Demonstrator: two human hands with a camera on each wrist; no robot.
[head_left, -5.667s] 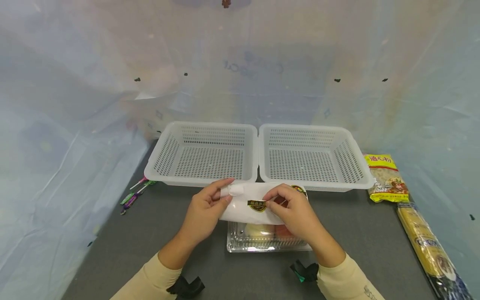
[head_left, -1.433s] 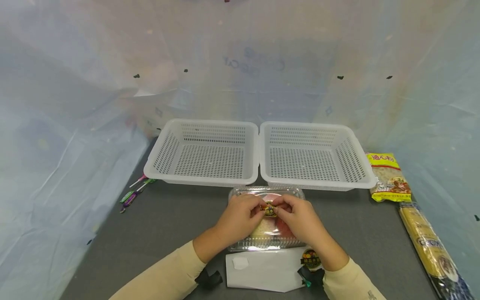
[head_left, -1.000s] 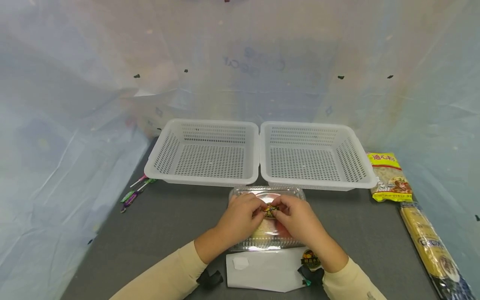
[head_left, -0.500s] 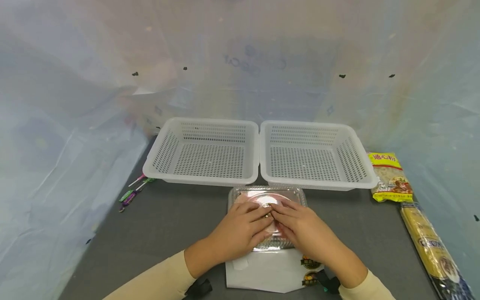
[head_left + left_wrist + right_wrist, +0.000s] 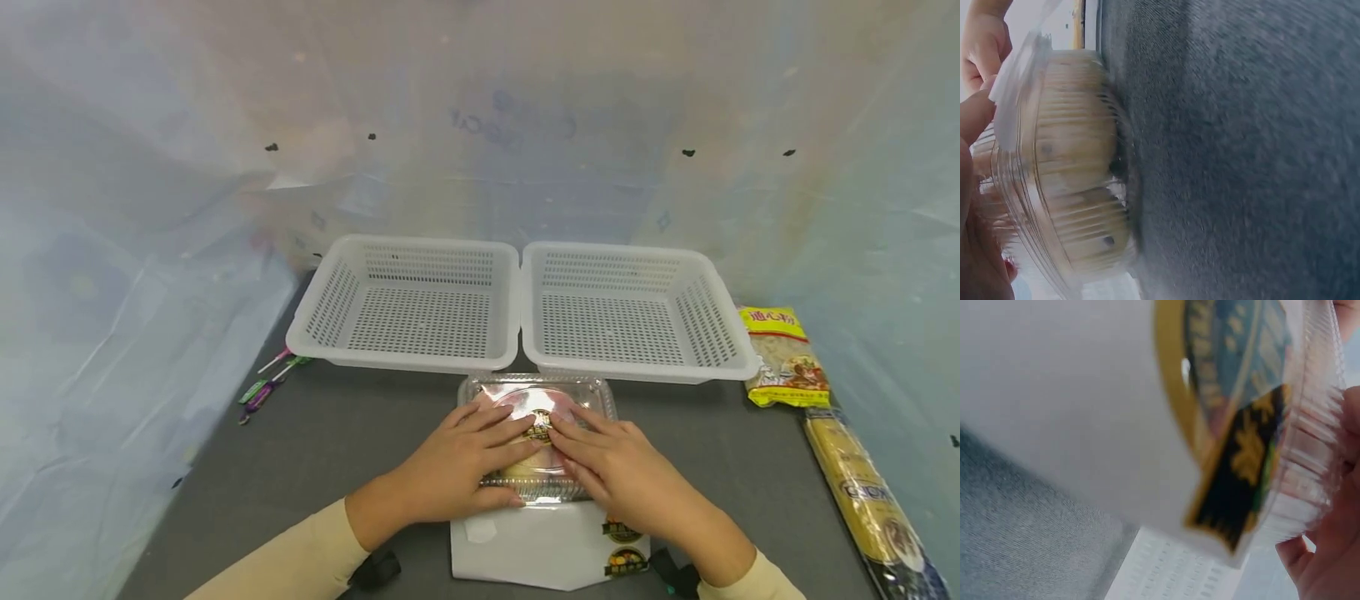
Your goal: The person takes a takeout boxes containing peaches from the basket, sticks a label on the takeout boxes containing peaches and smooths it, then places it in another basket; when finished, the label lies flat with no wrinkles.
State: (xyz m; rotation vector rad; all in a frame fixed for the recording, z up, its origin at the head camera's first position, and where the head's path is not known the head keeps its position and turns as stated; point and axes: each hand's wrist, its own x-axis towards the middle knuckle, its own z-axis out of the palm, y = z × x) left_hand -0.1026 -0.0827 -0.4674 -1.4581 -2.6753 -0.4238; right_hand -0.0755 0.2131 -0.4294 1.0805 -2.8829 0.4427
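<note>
A clear plastic fruit box [image 5: 592, 392] with a ribbed rim sits before me, pale yellow and reddish pieces showing inside it. Both hands lie over its lid with fingers extended: my left hand [image 5: 457, 462] from the left, my right hand [image 5: 630, 471] from the right. Between their fingertips a black-and-gold label sticker [image 5: 538, 427] shows on the lid. Just in front of the box lies a white sticker sheet [image 5: 532, 554] bearing two similar labels at its right end. In the left wrist view, round yellowish pieces [image 5: 1075, 150] show through the box's side wall.
Two white perforated baskets stand side by side behind the box, a left basket [image 5: 405, 362] and a right basket [image 5: 637, 368]. At right are a yellow-topped food bag [image 5: 787, 358] and a long yellow packet [image 5: 862, 492]. Several wrapped lollipops [image 5: 262, 390] lie at left.
The sheet, earlier held over the box, now lies in front of it. Both hands have gone from pinching the sticker to lying on the lid, fingers extended, and have drawn slightly apart.
</note>
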